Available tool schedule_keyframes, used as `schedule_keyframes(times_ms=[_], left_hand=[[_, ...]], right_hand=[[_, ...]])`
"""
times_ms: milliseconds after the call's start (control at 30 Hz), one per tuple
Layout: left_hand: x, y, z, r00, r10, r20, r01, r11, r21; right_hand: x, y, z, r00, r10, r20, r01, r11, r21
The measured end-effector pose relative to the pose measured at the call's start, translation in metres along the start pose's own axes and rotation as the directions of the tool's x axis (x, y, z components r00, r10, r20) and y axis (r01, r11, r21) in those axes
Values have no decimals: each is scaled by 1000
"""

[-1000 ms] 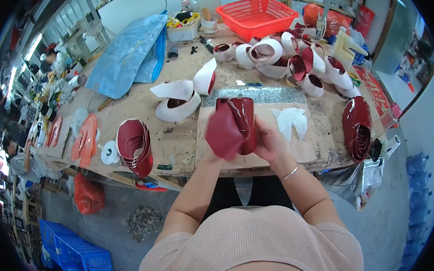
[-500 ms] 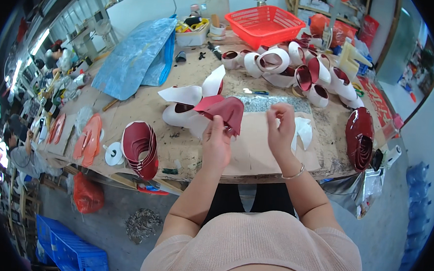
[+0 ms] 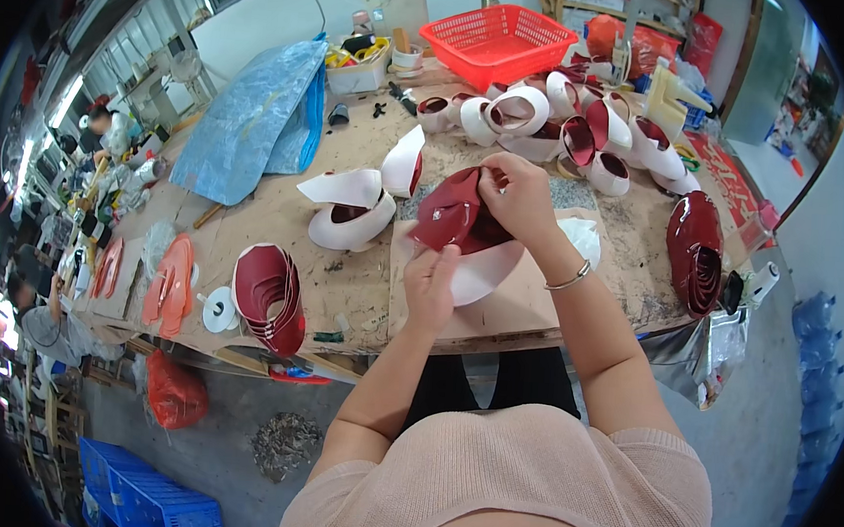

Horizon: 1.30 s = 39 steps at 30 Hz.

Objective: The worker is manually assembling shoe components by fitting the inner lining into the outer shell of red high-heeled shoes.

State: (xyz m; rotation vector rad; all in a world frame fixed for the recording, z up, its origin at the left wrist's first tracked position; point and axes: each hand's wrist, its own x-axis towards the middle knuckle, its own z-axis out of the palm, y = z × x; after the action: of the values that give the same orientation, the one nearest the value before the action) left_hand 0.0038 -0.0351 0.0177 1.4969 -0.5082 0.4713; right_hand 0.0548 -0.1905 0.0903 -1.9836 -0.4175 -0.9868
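A dark red shoe upper (image 3: 446, 210) with a pale lining is held just above the table. My left hand (image 3: 430, 288) grips its lower edge, thumb on top. The fingers of my right hand (image 3: 521, 200) are pinched on the upper's far right edge; the fingertips are partly hidden. Left of it lie more shoe uppers (image 3: 352, 228), white side outward with red inside. Beneath the held piece is a pale sheet (image 3: 544, 314), with a white scrap (image 3: 583, 240) beside my right wrist.
Several white and red uppers (image 3: 518, 110) crowd the back right, before a red basket (image 3: 498, 46). Stacked red uppers stand at the front left (image 3: 270, 298) and right (image 3: 695, 251). A blue plastic sheet (image 3: 247, 122) covers the back left; orange pieces (image 3: 171, 287) lie at the left edge.
My right hand has come over from beside the upper and now pinches it. The upper has moved right, away from the white uppers, and been turned, showing its pale lining.
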Motion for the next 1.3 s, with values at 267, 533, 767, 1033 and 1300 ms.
schedule_keyframes(times_ms=[267, 533, 767, 1033, 1300], left_hand=[[31, 39, -19, 829, -370, 419, 387, -161, -908], [3, 4, -47, 891, -199, 408, 247, 967, -66], [-45, -12, -12, 881, -355, 314, 474, 637, -608], [-35, -16, -38, 819, -342, 461, 432, 896, -102], [-1, 20, -20, 895, -410, 177, 368, 452, -813]], right_hand=[[-33, -17, -4, 925, 378, 45, -325, 720, 614], [-65, 6, -30, 705, 311, 638, -709, 305, 636], [-84, 19, 1, 698, 585, 413, -629, 225, 744], [-63, 7, -20, 635, 386, 669, -772, 300, 560], [-52, 5, -34, 533, 248, 809, -815, -105, 569]])
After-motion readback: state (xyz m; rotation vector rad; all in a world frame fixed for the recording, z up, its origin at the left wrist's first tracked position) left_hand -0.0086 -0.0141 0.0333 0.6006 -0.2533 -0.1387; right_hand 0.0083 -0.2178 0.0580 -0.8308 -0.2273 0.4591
